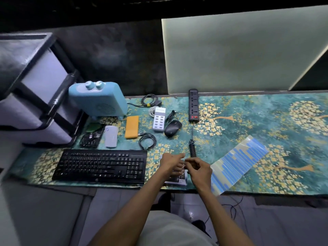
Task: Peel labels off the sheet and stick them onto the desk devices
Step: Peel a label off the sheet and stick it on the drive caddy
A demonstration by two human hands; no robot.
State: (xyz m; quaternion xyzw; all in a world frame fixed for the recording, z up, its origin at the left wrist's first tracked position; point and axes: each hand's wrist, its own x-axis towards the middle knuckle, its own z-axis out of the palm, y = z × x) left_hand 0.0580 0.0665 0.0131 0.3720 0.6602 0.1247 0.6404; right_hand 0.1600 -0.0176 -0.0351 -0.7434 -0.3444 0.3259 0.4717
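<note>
Black keyboard [101, 166] sits at nine o'clock of both hands. Left hand [171, 161] and right hand [199, 168] pinch, seemingly, one tiny label; label sheet [237, 161] lies at three o'clock.

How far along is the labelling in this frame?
Done: the label sheet of blue strips shows gaps, so some were probably peeled. In hand: both hands, left hand and right hand, meet near the coiled black cord; any label there is too small to see. Left: no label visible on the black keyboard or black mouse.

Both hands [186, 166] meet over a small device [179, 179] beside the label sheet [239, 162].
</note>
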